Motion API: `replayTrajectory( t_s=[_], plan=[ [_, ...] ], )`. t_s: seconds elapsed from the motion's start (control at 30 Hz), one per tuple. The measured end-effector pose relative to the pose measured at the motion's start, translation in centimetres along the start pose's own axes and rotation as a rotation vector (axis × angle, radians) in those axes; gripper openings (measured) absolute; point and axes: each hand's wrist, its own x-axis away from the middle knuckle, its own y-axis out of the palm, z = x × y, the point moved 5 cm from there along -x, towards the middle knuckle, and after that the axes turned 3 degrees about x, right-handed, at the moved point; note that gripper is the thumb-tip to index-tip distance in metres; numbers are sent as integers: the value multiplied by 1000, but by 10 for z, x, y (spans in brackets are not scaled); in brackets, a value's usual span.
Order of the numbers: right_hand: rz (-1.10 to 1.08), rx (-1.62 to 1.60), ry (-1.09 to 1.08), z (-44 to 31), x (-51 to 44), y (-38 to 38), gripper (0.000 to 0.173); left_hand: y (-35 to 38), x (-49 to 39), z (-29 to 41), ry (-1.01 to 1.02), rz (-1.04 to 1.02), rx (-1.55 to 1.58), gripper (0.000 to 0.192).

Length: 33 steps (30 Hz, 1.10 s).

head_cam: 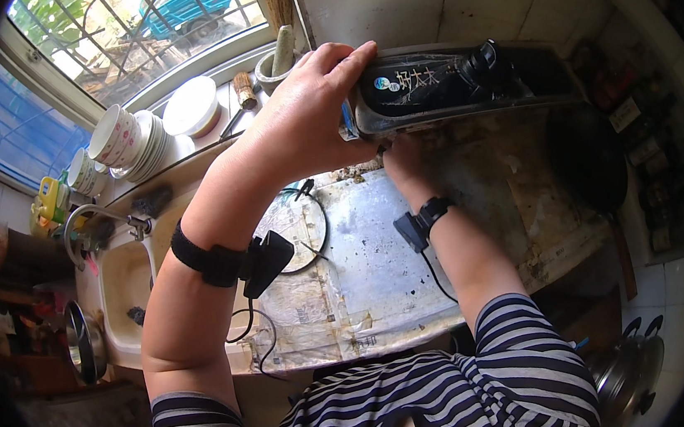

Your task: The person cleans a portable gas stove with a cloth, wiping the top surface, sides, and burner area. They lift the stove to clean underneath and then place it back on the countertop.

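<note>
My left hand grips the left end of a black gas stove, fingers over the top edge and thumb below. The stove's front edge seems raised off the counter, with a black burner part on its top panel. Under that front edge, my right hand reaches in beside stained debris; its fingers are mostly hidden, so I cannot tell whether they hold anything. Beneath both arms lies a worn, stained counter covering. A black cable loop rests on it.
To the left are a sink and a curved faucet. Stacked bowls, a white-lidded container, a brush and a stone mortar line the windowsill. A dark frying pan stands right; pots sit lower right.
</note>
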Motion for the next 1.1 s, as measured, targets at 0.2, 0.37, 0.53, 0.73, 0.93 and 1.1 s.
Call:
replayTrajectory(
  t_s=[0.2, 0.37, 0.53, 0.73, 0.93, 1.1],
  plan=[
    [112, -268, 207, 28, 7, -23, 28, 1, 2, -2, -19, -13, -4, 100],
    [430, -185, 219, 53, -22, -63, 30, 2, 6, -4, -43, -15, 25, 99],
    [81, -165, 180, 19, -20, -31, 37, 2, 6, -4, -55, -20, 36, 99],
    [-22, -338, -94, -23, 27, -31, 38, 1, 5, 4, -70, -53, -9, 99],
    [-27, -283, -191, -4, 76, -60, 35, 5, 2, 17, -28, -41, -7, 99],
    [-206, -255, -13, 13, 105, -75, 37, 11, 1, 28, -42, -64, -7, 100]
  ],
)
